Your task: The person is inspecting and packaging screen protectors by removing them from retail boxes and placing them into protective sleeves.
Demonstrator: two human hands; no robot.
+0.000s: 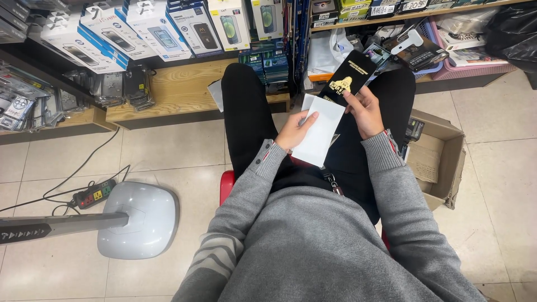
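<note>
Holding white sleeve (320, 131) — left hand (295, 132) — black packet (348, 78) right hand (364, 111).

A small phone-accessory shop, seen from a seat on its tiled floor.

Wooden shelves (184, 92) carried rows of boxed screen protectors (145, 28), with bagged phone cases (120, 84) hanging at the shelf edge. Price labels (397, 8) ran along an upper shelf, a pink basket (475, 70) held more packaged stock, and an open carton (442, 159) stood on the floor.
</note>
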